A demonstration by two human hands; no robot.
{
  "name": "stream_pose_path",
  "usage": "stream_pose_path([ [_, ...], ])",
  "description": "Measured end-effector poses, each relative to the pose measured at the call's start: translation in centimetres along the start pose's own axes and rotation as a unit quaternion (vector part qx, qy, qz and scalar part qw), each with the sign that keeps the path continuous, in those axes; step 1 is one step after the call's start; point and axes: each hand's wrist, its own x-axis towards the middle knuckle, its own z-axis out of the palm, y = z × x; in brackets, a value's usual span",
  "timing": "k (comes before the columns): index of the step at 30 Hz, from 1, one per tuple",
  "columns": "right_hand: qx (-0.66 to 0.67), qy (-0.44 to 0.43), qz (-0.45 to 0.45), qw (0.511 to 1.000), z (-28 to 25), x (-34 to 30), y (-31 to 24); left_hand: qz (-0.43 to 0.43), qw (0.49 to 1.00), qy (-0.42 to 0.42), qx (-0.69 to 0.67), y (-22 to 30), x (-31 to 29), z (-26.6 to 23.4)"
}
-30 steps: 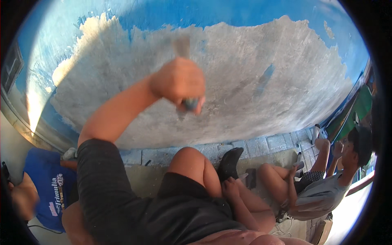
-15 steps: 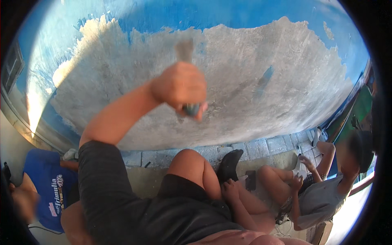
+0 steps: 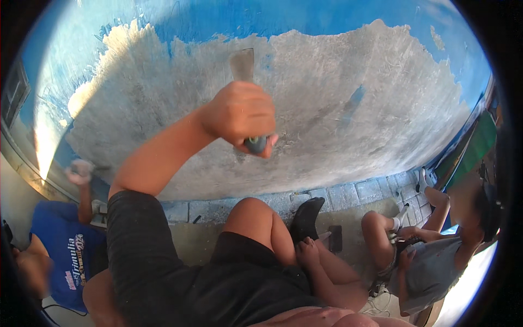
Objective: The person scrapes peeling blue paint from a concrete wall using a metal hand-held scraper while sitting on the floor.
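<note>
My left hand (image 3: pixel 242 111), raised at the middle of the view, is closed around the dark handle (image 3: pixel 255 144) of a scraper. The scraper's flat blade (image 3: pixel 242 64) points up against the bare grey patch (image 3: pixel 338 71) of the wall, just below the edge of the blue paint (image 3: pixel 229 19). Low beside my bent leg (image 3: pixel 253 218), my right hand (image 3: pixel 308 254) rests with its fingers curled. A small pale tip (image 3: pixel 325 235) shows beside that hand; what the fingers hold, if anything, is hidden.
A person in a blue shirt (image 3: pixel 62 245) sits at the left, one hand (image 3: pixel 80 171) by the wall. At the right sits a person in a grey shirt (image 3: pixel 433 272). A black phone-like slab (image 3: pixel 335 238) lies on the floor. Grey paving blocks (image 3: pixel 338 199) run along the wall's foot.
My left hand and the scraper stay almost in place, with less blur. The left person's hand has risen toward the wall. The person at right has shifted their arms and legs.
</note>
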Motion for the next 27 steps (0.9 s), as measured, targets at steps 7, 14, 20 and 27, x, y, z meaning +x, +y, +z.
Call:
stream_pose_path([
  [7,0.003,-0.021,0.017,1.0,1.2,-0.8,0.7,0.011,0.999,0.031,-0.039,1.0,0.4,0.2],
  [14,0.0,-0.024,0.0,1.0,1.3,-0.7,1.2,-0.002,0.999,0.002,-0.042,1.6,0.5,-1.2],
  [20,-0.004,-0.011,-0.018,1.0,1.2,0.0,1.3,-0.002,0.999,0.029,-0.044,1.2,-0.7,-1.2],
  [27,-0.008,-0.004,-0.013,1.0,0.7,-0.4,1.7,-0.007,0.999,0.025,-0.029,0.6,-0.7,-0.9],
])
